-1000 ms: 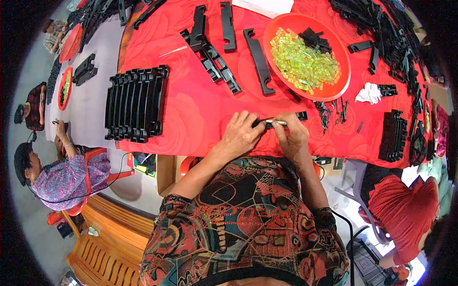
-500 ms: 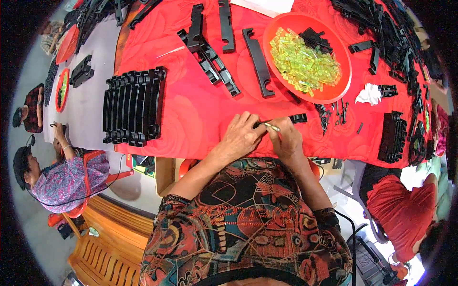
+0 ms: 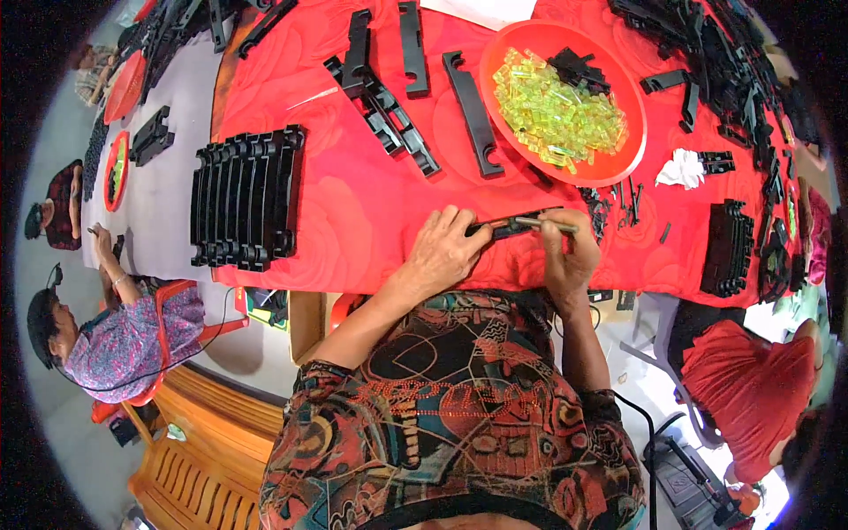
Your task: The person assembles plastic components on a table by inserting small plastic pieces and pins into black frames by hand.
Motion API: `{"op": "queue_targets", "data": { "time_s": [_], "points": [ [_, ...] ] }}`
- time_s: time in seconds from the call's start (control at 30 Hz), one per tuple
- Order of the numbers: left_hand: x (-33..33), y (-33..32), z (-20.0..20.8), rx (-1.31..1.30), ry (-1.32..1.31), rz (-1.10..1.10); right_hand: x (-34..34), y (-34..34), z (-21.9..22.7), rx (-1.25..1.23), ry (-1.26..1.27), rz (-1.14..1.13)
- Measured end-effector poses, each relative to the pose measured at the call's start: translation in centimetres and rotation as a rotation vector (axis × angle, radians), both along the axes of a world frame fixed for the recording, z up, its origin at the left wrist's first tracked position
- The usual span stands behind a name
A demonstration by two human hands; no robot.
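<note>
My left hand is closed on the left end of a long black plastic part, held just over the near edge of the red-covered table. In my right hand is a slim, light metallic stick-like tool, gripped between thumb and fingers. Its left end lies against the black part; whether it is tweezers I cannot tell. Beyond my hands sits a red round tray with clear yellow-green plastic pieces and small flat black pieces in it.
Left of my hands lies a row of black plastic parts; longer black strips lie farther off. At right are a white crumpled tissue, another black stack and a big black pile. People sit at left and right.
My right hand has moved right, away from my left, with the metallic tool. More of the black part shows between my hands now. My left hand has barely moved.
</note>
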State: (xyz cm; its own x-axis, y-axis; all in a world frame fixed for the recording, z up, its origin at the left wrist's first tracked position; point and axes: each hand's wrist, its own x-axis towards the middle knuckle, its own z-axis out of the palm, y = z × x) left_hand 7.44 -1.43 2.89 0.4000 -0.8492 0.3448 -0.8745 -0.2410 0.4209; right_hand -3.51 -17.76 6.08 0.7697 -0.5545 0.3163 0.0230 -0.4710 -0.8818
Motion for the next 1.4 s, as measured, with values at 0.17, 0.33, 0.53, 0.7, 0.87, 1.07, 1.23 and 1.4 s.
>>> {"op": "queue_targets", "data": {
  "time_s": [0.17,0.33,0.53,0.7,0.87,1.07,1.23,1.4],
  "points": [
    [-0.1,0.0,0.1,0.035,-0.027,0.009,0.1,0.4,-1.1,-0.169,0.056,0.006],
    [-0.2,-0.2,0.1,0.016,-0.041,0.019,0.7,0.5,-1.5,-0.205,0.069,0.026],
    [-0.1,-0.2,0.1,0.031,-0.022,0.018,1.0,0.7,-2.0,-0.300,0.084,0.047],
    [0.0,-0.2,0.3,0.019,-0.010,0.003,1.3,0.5,-1.7,-0.201,0.133,0.020],
    [-0.2,0.0,0.0,0.042,-0.058,-0.011,0.4,-0.3,-1.2,0.422,-0.044,-0.037],
    [0.0,-0.4,0.0,0.004,-0.155,-0.021,-2.4,-3.5,-1.4,0.347,0.029,-0.183],
    [0.6,-0.4,0.0,-0.051,-0.129,-0.060,-2.4,-4.4,-2.2,-0.011,0.369,-0.385],
    [0.9,0.3,0.6,-0.170,-0.016,-0.038,-1.7,-4.4,-4.3,-0.256,0.505,-0.379]
  ]
}}
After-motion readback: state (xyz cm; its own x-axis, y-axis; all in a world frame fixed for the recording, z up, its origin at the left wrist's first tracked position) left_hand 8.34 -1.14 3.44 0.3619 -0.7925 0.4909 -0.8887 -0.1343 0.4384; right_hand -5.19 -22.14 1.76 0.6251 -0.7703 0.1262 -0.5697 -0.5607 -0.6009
